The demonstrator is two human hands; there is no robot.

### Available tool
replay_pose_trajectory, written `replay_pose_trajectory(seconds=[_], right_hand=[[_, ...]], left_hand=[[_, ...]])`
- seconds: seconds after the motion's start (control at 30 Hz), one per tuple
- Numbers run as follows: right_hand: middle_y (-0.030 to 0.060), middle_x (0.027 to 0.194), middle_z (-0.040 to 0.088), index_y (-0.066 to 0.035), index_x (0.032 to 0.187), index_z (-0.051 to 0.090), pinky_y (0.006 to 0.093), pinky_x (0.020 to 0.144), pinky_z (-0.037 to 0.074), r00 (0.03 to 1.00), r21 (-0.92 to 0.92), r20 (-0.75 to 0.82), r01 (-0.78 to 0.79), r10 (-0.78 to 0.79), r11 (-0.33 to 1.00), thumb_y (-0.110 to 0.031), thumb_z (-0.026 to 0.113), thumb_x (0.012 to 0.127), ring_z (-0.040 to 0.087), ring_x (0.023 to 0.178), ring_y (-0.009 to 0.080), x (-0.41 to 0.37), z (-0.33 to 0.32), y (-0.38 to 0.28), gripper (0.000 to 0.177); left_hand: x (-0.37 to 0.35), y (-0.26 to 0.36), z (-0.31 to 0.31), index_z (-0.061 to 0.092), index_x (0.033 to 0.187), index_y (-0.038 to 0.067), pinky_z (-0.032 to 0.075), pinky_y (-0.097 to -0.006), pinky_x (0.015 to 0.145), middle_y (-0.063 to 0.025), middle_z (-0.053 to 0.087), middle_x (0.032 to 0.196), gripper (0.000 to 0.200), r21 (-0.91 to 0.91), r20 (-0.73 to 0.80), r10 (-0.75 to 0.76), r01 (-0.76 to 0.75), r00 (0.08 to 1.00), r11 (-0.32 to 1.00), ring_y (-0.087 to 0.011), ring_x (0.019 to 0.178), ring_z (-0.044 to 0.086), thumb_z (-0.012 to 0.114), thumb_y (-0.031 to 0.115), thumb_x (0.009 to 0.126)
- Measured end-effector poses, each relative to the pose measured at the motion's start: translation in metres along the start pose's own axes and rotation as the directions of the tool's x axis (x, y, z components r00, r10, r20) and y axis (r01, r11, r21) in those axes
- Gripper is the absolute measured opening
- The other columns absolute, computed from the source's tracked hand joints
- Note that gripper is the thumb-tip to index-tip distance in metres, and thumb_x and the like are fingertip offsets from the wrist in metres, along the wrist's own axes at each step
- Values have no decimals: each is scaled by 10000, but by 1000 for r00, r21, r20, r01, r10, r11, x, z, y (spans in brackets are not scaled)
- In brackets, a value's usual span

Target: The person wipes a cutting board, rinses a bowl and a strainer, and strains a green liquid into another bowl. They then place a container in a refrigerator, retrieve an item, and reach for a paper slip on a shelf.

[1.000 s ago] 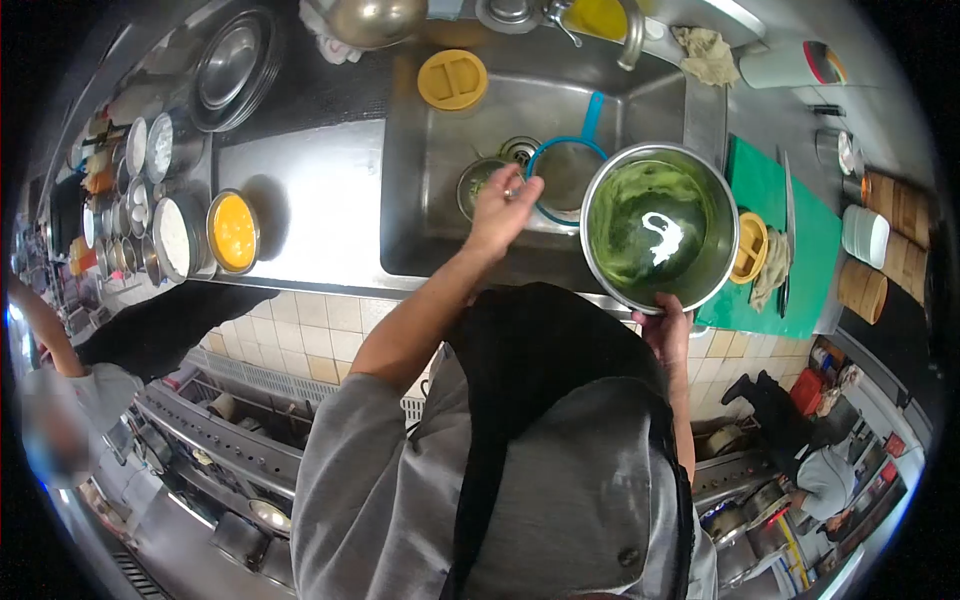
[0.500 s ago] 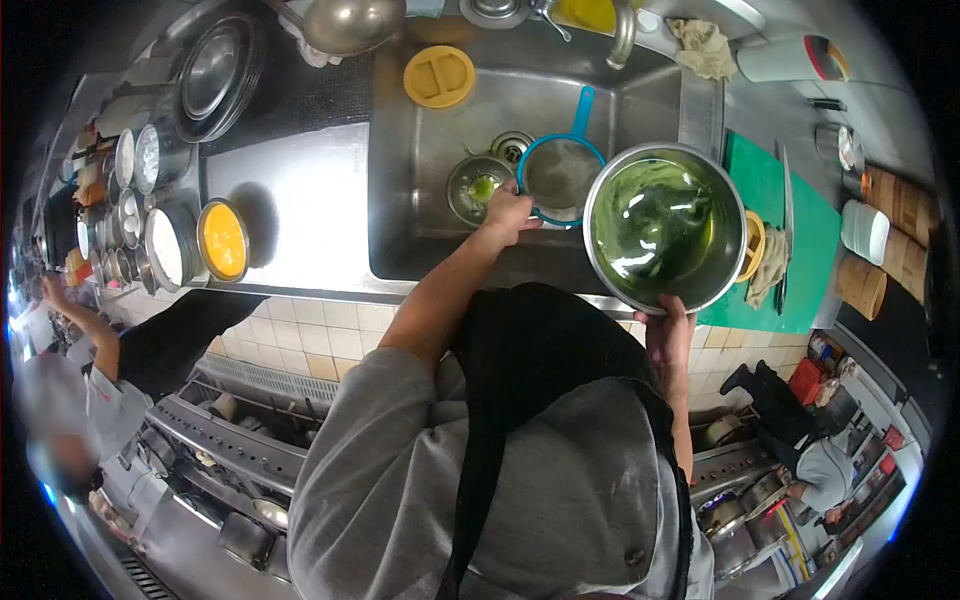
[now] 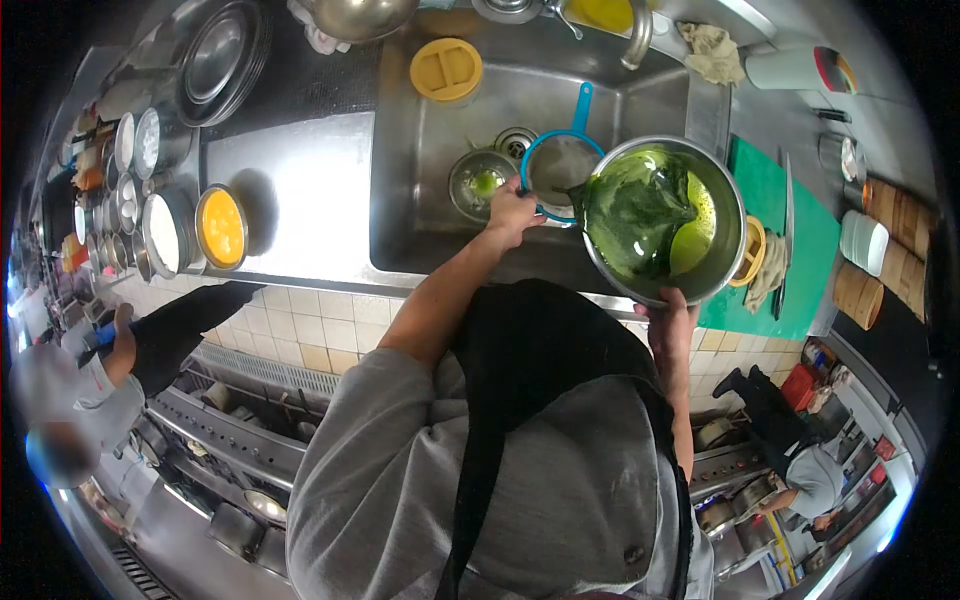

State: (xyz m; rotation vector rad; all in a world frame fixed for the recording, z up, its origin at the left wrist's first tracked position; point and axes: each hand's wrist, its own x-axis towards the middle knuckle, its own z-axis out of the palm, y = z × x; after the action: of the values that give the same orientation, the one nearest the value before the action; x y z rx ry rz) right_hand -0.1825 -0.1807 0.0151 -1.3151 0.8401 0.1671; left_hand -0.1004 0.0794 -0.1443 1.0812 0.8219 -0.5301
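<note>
Fig. View from the head, looking down on a kitchen counter.

(a) Steel counter (image 3: 300, 190) w/ a sunken sink (image 3: 440, 240) at ctr; tap (image 3: 636, 32) at the far edge.
(b) Green cutting board (image 3: 815, 260) on the counter, R of the sink; a knife (image 3: 787, 215) lies along it.
(c) Steel bowl (image 3: 720, 195), held over the sink's R end and overlapping the board's L edge. It is tilted, L rim lowest. Thick green liquid (image 3: 635, 215) coats the inside and pools yellow-green at the R; a dark tongue of it reaches the low lip, just above the strainer.
(d) Stack of steel bowls (image 3: 215, 60), far L corner; well apart from (c).
(e) Strainer (image 3: 560, 168), blue rim and handle, inside the sink beside the drain, partly under the bowl's low rim.
(f) R hand (image 3: 668, 322): closed on the near rim of the steel bowl, thumb over the edge, carrying it.
(g) L hand (image 3: 512, 212): reached into the sink, fingers closed on the strainer's near rim.
(h) Tub of yellow liquid (image 3: 222, 228), counter L of the sink, next to a row of small tins.
(i) Small bowl (image 3: 482, 184) in the sink, just L of the strainer, w/ a green bit inside.
(j) Yellow lid (image 3: 446, 69), far L corner of the sink; 2nd yellow lid (image 3: 750, 252) on the board, touching the steel bowl's R side in this view.
(k) Cloth (image 3: 712, 52), beyond the sink, R of the tap.
Co-workers: one person (image 3: 70, 400) at far L, another (image 3: 812, 470) at lower R, both away from the sink.
</note>
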Motion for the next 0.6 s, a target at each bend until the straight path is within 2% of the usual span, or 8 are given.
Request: replay_pose_trajectory(seconds=[0.03,0.1,0.2,0.33,0.43,0.5,0.6], right_hand=[[232,1078,609,114,1275,414,341,476,603,1000,-2,1,0,0,1000,-23,515,855,685,735,314,-2,2,-2,454],[227,1071,608,113,1261,428,340,485,606,999,-30,-28,-23,23,999,-26,513,855,686,739,310,-5,8,-6,437],[225,1068,606,104,1251,439,333,485,602,998,-9,-55,18,-18,1000,-32,511,855,686,744,306,-1,8,0,425],[220,1070,604,91,1256,436,346,498,605,996,-20,-87,21,-22,1000,-37,518,851,682,744,311,-1,11,-3,434],[209,1058,605,81,1255,429,363,511,606,998,-8,-52,42,-42,999,-38,529,844,674,725,316,4,9,-5,440],[201,1038,607,79,1245,429,371,514,599,989,-20,-142,42,-44,999,-36,533,839,667,714,315,5,9,-5,434],[199,1045,598,74,1249,419,361,500,584,996,-29,-75,36,-38,999,-35,533,839,666,729,309,3,11,-10,439]], left_hand=[[-2,2,1,536,1305,52,633,-420,784,-97,621,1205,376,-2,-1,0,0,1000,1000,-245,1024,651,516,-19,936],[-7,6,2,466,1424,65,638,-423,811,-136,563,1302,521,8,-10,-19,19,1000,1000,-283,1061,643,503,-60,919],[5,-6,-3,448,1441,59,638,-422,819,-141,553,1319,533,29,21,10,-11,1000,1000,-291,1067,644,494,-66,925],[6,-10,-2,456,1437,65,635,-420,821,-132,569,1299,530,30,3,28,-28,1000,999,-281,1061,645,496,-65,924],[8,-10,-3,458,1432,70,633,-414,813,-116,594,1260,515,16,20,12,-12,1000,1000,-264,1057,644,510,-47,933],[11,-11,-5,460,1425,75,630,-404,803,-102,613,1226,497,2,17,-21,21,1000,1000,-245,1041,647,532,-22,943],[14,-15,-6,459,1422,79,626,-396,796,-96,621,1208,488,-8,8,-15,15,1000,1000,-233,1015,653,553,-2,950]])
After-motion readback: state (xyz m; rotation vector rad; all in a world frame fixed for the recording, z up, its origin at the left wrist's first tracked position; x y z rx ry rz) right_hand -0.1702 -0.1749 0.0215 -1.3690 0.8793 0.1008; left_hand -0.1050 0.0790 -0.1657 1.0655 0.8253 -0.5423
